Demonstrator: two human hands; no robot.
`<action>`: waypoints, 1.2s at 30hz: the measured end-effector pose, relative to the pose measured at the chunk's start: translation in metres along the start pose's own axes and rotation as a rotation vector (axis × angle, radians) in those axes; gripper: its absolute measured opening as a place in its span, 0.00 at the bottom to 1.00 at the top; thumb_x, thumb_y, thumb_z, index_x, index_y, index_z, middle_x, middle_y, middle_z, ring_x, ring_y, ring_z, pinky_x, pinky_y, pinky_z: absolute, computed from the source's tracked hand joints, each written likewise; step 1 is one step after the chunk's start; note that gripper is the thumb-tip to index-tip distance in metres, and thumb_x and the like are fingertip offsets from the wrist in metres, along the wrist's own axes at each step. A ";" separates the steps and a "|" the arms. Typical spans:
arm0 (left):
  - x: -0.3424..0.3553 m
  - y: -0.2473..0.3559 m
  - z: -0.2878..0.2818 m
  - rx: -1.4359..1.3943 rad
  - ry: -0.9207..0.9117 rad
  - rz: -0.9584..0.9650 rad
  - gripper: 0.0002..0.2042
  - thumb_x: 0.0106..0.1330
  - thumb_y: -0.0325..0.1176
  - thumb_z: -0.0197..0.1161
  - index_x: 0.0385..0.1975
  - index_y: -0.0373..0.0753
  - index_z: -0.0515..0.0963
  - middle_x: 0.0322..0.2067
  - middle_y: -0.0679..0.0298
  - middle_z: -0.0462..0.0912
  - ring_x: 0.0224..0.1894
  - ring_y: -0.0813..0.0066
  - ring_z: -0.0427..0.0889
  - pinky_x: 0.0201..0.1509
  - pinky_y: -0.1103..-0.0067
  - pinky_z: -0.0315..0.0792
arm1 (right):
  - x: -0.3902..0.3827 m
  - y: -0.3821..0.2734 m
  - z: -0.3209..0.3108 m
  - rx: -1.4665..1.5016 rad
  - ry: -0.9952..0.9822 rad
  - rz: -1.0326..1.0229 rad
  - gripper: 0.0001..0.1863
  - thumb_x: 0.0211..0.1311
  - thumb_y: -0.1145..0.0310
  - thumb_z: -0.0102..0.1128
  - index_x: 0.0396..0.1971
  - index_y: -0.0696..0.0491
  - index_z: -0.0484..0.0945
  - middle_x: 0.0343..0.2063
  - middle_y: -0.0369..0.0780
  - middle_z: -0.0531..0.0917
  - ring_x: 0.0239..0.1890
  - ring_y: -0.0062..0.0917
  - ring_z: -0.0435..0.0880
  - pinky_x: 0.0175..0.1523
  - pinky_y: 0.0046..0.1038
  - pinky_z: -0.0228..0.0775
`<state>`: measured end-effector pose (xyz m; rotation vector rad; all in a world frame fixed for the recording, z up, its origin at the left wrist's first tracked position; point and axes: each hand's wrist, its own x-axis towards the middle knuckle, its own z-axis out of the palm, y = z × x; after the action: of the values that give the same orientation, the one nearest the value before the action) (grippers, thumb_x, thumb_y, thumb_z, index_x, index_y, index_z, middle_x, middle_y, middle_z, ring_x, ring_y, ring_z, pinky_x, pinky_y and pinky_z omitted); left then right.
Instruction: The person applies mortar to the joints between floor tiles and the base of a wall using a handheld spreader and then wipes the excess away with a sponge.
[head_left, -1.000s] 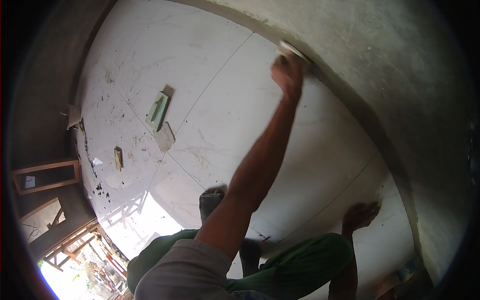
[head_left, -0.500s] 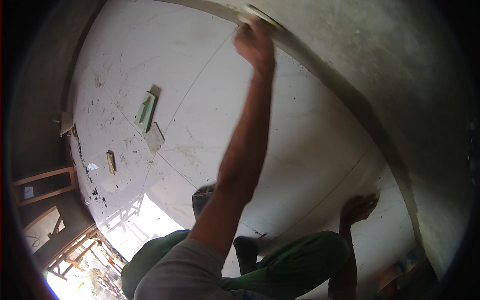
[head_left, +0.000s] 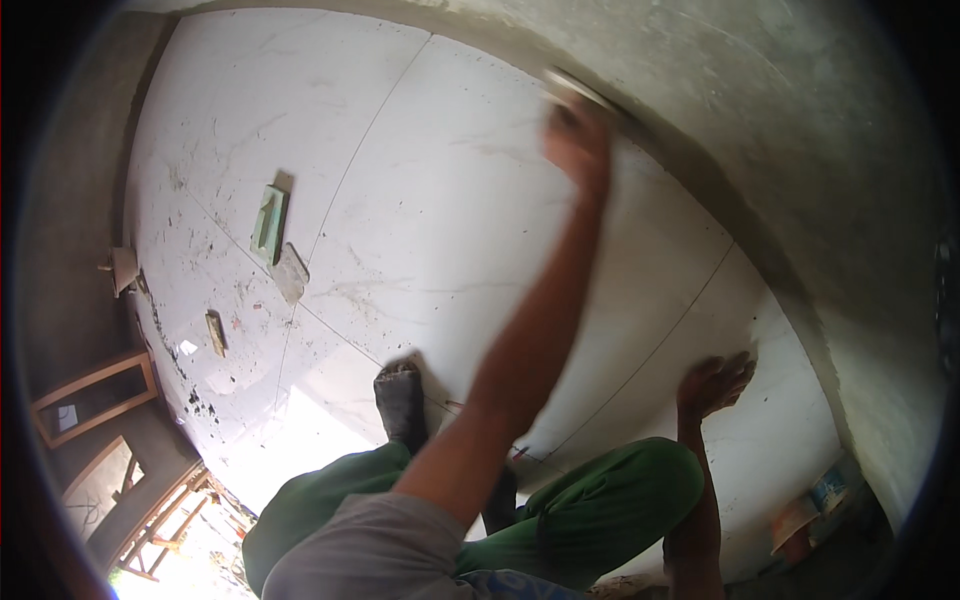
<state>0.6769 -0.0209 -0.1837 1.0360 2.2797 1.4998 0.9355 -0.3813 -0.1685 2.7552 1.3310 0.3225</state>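
Note:
My left hand point(head_left: 580, 140) is reached far out and blurred, its fingers wrapped round a flat, pale-edged tool point(head_left: 578, 87). The tool lies at the foot of the grey plastered wall point(head_left: 790, 150), where a darker band point(head_left: 700, 170) runs along the wall's base. Its exact kind is hard to make out. Lower right, my right hand point(head_left: 713, 385) rests on the white tiled floor point(head_left: 440, 220) with fingers spread, holding nothing. Between my arms are my green-trousered knees, and a dark-covered foot point(head_left: 402, 395) stands on the tiles.
A green float point(head_left: 269, 224) lies on the floor beside a pale flat plate point(head_left: 291, 273). Farther left are a small block point(head_left: 215, 333), dark crumbs and a container point(head_left: 123, 270) by the wall. An orange container point(head_left: 793, 524) and a bluish one point(head_left: 829, 491) stand lower right.
My left hand has slid right and nearer along the wall's base with the flat tool. My right hand stays on the floor. The view has shifted slightly.

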 end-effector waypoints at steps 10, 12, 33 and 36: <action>0.047 0.004 -0.019 -0.444 -0.129 -0.261 0.24 0.79 0.47 0.58 0.32 0.28 0.84 0.27 0.55 0.89 0.23 0.63 0.84 0.29 0.65 0.77 | -0.003 0.001 -0.004 0.016 -0.025 -0.007 0.34 0.79 0.53 0.44 0.76 0.57 0.60 0.75 0.55 0.60 0.75 0.52 0.64 0.69 0.59 0.63; 0.025 0.008 -0.008 -0.274 -0.139 -0.190 0.22 0.79 0.44 0.56 0.33 0.27 0.80 0.28 0.45 0.85 0.29 0.47 0.84 0.36 0.57 0.77 | 0.002 0.001 0.003 -0.018 0.029 -0.050 0.34 0.79 0.53 0.44 0.76 0.58 0.60 0.75 0.55 0.61 0.74 0.52 0.65 0.68 0.59 0.66; 0.133 -0.039 -0.564 -0.018 -0.805 0.250 0.20 0.63 0.42 0.69 0.39 0.26 0.83 0.36 0.47 0.87 0.41 0.47 0.89 0.49 0.62 0.83 | 0.057 0.018 0.046 -0.088 0.117 -0.092 0.38 0.71 0.32 0.50 0.59 0.53 0.80 0.51 0.49 0.84 0.50 0.49 0.87 0.43 0.54 0.84; 0.118 -0.076 -0.615 -0.279 -0.399 -0.147 0.19 0.62 0.41 0.69 0.36 0.25 0.83 0.35 0.48 0.88 0.38 0.55 0.90 0.44 0.65 0.83 | 0.054 -0.083 0.023 0.156 0.262 -0.437 0.40 0.70 0.30 0.50 0.60 0.54 0.80 0.52 0.50 0.84 0.52 0.49 0.87 0.47 0.52 0.82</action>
<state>0.2302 -0.3999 0.0513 0.9607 1.7760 1.3591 0.9098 -0.2869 -0.1944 2.4992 2.0490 0.5811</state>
